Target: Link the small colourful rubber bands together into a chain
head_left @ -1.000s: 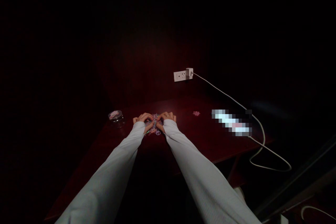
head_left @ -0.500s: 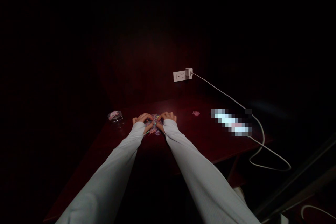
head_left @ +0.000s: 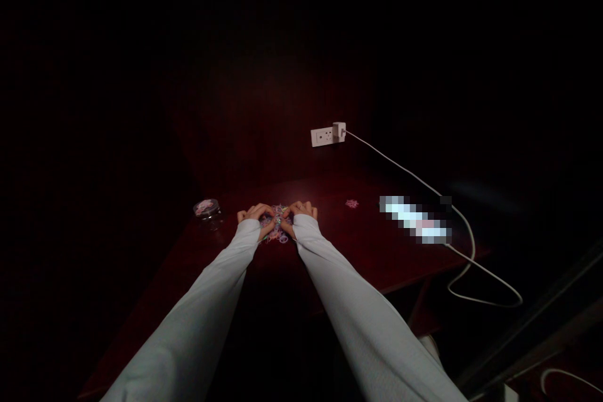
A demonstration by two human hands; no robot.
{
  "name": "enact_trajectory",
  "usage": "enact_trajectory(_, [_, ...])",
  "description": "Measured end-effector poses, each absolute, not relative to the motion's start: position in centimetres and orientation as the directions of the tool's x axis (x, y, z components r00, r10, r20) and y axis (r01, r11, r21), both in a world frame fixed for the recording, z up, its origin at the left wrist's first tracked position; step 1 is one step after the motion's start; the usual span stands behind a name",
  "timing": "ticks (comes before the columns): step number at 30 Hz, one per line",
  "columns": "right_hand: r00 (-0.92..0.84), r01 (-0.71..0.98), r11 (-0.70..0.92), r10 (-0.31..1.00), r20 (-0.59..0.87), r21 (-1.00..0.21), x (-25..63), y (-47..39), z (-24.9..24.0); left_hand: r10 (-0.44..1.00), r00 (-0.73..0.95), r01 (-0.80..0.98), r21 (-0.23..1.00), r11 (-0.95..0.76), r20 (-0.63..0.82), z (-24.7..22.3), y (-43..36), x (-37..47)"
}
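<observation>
A loose pile of small pastel rubber bands (head_left: 281,239), mostly pink, purple and green, lies on the dark red table (head_left: 311,270). My left hand (head_left: 257,213) is curled in at the pile's left side, with thumb and forefinger bent inward among the bands. From the right side my right hand (head_left: 301,210) mirrors it, fingers curled and thumb pointing into the pile. The two sets of fingertips nearly meet over the middle. Which bands they grip is too small to make out.
On the left stands a clear jar (head_left: 207,213) with a pinkish lid. A small pink cluster of bands (head_left: 352,203) lies right of my hands. Farther right is a blurred bright device (head_left: 414,220), its white cable (head_left: 400,168) running to a charger (head_left: 339,130) in a wall socket (head_left: 321,137).
My fingertips have shifted very slightly over the pile. Arms, jar, small cluster and cable stay where they were.
</observation>
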State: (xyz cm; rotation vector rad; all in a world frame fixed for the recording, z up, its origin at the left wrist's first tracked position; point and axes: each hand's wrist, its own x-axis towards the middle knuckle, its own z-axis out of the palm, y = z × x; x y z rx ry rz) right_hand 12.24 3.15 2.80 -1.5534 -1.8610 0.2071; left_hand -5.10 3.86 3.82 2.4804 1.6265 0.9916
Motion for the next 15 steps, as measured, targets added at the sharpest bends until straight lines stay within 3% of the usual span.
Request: enact_trajectory(15, [-0.075, 0.815, 0.296, 0.907, 0.415, -0.498, 12.37, 2.79, 3.13, 0.837, 0.256, 0.838, 0.320, -0.442, 0.484, 4.01, 3.77, -4.97])
